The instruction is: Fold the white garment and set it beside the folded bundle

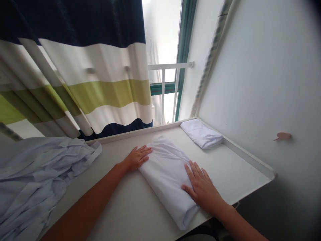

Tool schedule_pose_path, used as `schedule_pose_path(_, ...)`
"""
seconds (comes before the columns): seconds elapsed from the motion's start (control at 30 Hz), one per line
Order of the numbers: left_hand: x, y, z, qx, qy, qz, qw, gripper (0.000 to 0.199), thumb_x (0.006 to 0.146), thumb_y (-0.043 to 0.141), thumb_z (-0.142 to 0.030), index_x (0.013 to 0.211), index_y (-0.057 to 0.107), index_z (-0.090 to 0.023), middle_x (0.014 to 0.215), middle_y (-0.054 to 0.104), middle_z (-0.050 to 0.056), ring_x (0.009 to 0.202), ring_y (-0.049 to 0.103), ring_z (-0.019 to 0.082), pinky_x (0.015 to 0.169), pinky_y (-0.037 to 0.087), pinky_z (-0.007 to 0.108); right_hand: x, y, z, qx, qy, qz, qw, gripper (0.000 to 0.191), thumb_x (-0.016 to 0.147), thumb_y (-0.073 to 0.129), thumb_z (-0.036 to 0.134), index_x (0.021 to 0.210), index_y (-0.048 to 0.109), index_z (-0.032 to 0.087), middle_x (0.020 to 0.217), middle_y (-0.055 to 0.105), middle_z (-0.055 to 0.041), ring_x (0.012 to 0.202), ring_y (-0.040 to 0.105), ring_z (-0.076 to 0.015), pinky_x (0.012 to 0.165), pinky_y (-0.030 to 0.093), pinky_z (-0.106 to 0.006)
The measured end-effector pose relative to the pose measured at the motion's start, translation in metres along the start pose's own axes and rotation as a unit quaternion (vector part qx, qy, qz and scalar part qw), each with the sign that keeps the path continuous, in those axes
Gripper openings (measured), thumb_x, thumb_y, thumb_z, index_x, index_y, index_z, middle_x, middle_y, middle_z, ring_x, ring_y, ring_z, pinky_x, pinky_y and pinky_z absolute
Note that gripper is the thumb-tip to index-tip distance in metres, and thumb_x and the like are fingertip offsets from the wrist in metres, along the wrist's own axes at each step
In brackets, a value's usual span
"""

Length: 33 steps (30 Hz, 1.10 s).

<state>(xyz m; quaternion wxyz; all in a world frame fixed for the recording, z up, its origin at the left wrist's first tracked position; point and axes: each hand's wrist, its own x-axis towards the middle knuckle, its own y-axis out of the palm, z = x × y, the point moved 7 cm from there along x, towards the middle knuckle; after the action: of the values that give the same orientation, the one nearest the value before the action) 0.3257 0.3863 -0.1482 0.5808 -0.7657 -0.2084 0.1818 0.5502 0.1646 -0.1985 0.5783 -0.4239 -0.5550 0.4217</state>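
A folded white cloth [165,177] lies flat on the white table [120,201], its near end reaching close to the front edge. My left hand [137,157] rests on its far left edge, fingers stretched out. Over its right side lies my right hand [200,184], palm down with fingers spread. Neither hand grips the fabric. Some creases run along the upper part of the cloth. What kind of garment or linen it is cannot be made out.
A loose heap of white cloth [32,177] covers the table's left side. Another folded white cloth [202,133] sits in the back right corner by the raised rim [247,155]. Behind hangs a striped curtain [105,67] beside a window. A pink hook [283,136] is on the right wall.
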Motion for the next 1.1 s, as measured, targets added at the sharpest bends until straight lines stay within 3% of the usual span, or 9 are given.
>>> schedule_pose_path(0.1,-0.006,-0.015,-0.017,0.028,-0.006,-0.052,0.998,0.048,0.104,0.036,-0.047,0.148,0.049,-0.034,0.162,0.040,0.004,0.155,0.023,0.027,0.123,0.000,0.060,0.004,-0.009,-0.005,0.002,0.011,0.001,1.000,0.072,0.101,0.034,0.063,0.160,0.032,0.020,0.166,0.021,-0.0132,0.152,0.023,-0.0331,0.115,0.031,-0.057)
schedule_pose_path(0.2,-0.023,-0.031,-0.059,0.073,0.032,-0.120,0.990,0.042,0.105,0.035,-0.040,0.139,0.059,-0.030,0.158,0.046,0.005,0.153,0.027,0.026,0.125,0.001,0.057,0.008,-0.018,-0.008,-0.006,0.013,-0.007,1.000,0.070,0.102,0.031,0.063,0.159,0.033,0.022,0.167,0.016,-0.0108,0.153,0.020,-0.0329,0.116,0.028,-0.060)
schedule_pose_path(0.33,-0.055,-0.018,-0.131,0.058,0.171,-0.074,0.981,0.050,0.102,0.040,-0.052,0.148,0.048,-0.035,0.159,0.044,0.002,0.154,0.027,0.025,0.127,0.008,0.052,0.007,-0.011,-0.007,-0.011,-0.008,0.015,1.000,0.073,0.102,0.031,0.064,0.160,0.029,0.020,0.167,0.014,-0.0097,0.154,0.015,-0.0325,0.117,0.024,-0.063)
schedule_pose_path(0.4,-0.068,-0.006,-0.150,0.049,0.209,-0.048,0.975,0.068,0.096,0.043,-0.064,0.157,0.033,-0.035,0.161,0.040,0.004,0.154,0.025,0.027,0.127,0.006,0.053,0.005,-0.004,-0.007,-0.009,-0.012,0.033,0.999,0.074,0.102,0.031,0.064,0.161,0.027,0.019,0.167,0.014,-0.0096,0.154,0.015,-0.0314,0.117,0.025,-0.062)
schedule_pose_path(0.57,-0.076,0.015,-0.126,0.060,0.143,-0.040,0.987,0.096,0.091,0.040,-0.073,0.164,0.004,-0.021,0.166,0.027,0.014,0.155,0.020,0.031,0.127,0.007,0.054,0.003,-0.002,-0.007,-0.006,0.001,0.039,0.999,0.072,0.102,0.034,0.061,0.161,0.028,0.018,0.167,0.017,-0.0119,0.154,0.016,-0.0330,0.117,0.023,-0.066)
schedule_pose_path(0.7,-0.078,0.018,-0.105,0.083,0.128,-0.041,0.987,0.082,0.094,0.041,-0.069,0.162,0.013,-0.034,0.169,0.015,0.011,0.155,0.017,0.036,0.124,0.011,0.059,0.014,-0.032,0.006,0.015,-0.022,-0.006,1.000,0.067,0.102,0.040,0.056,0.158,0.035,0.019,0.166,0.018,-0.0130,0.154,0.015,-0.0353,0.116,0.018,-0.070)
schedule_pose_path(0.87,-0.082,0.017,-0.115,0.106,0.160,-0.054,0.980,0.069,0.095,0.044,-0.066,0.157,0.020,-0.050,0.170,0.012,0.011,0.153,0.019,0.045,0.115,0.016,0.074,0.041,-0.064,0.046,0.091,-0.126,-0.001,0.988,0.044,0.105,0.044,0.032,0.149,0.049,0.032,0.165,0.026,-0.0042,0.154,0.018,-0.0285,0.119,0.024,-0.063)
schedule_pose_path(1.03,-0.080,0.023,-0.118,0.110,0.161,-0.046,0.980,0.067,0.095,0.042,-0.066,0.156,0.019,-0.052,0.167,0.020,0.016,0.152,0.020,0.047,0.110,0.021,0.078,0.059,-0.057,0.070,0.089,-0.237,0.042,0.966,0.038,0.102,0.053,0.033,0.138,0.058,0.042,0.165,0.026,0.0027,0.155,0.015,-0.0318,0.119,0.011,-0.070)
schedule_pose_path(1.1,-0.080,0.023,-0.116,0.109,0.161,-0.050,0.980,0.066,0.095,0.043,-0.066,0.155,0.022,-0.053,0.167,0.022,0.016,0.152,0.021,0.047,0.109,0.021,0.078,0.070,-0.052,0.055,0.053,-0.165,0.010,0.985,0.042,0.102,0.053,0.038,0.144,0.054,0.035,0.165,0.028,-0.0035,0.153,0.017,-0.0356,0.117,0.008,-0.073)
